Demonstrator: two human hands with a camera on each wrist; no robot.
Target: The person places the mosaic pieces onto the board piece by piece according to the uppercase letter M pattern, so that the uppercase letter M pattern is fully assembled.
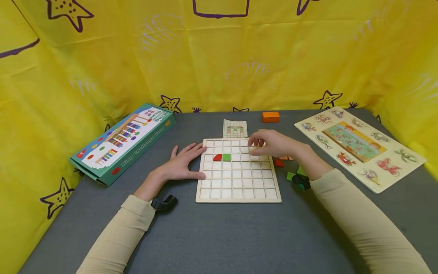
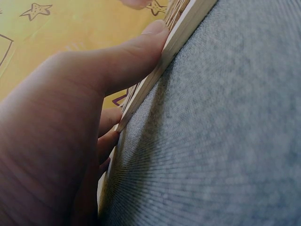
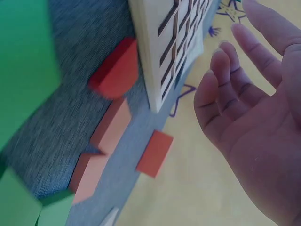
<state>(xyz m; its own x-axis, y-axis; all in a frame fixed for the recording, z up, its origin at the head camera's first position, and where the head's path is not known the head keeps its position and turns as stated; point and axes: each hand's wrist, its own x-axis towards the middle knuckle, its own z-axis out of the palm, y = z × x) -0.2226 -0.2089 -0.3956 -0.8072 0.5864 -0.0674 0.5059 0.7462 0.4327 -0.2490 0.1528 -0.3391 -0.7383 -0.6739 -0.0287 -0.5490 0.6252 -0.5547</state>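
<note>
On the board (image 1: 236, 183), head view only: green square (image 1: 226, 157)

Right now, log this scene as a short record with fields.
board: flat on table
on board: red piece left of green piece
left hand: touching board's left edge
right hand: above board's far right; whether it holds anything, unclear
card: beyond board
loose pieces: right of board
box: left
puzzle: right
orange block: beyond board, right of card

Enclosed at back, left and right by creased yellow cloth (image 1: 116, 42) printed with purple-outlined starfish (image 1: 66, 9) and faint pale fish (image 1: 247, 72), furnished with dark grey table (image 1: 191, 236), softly lit.
</note>
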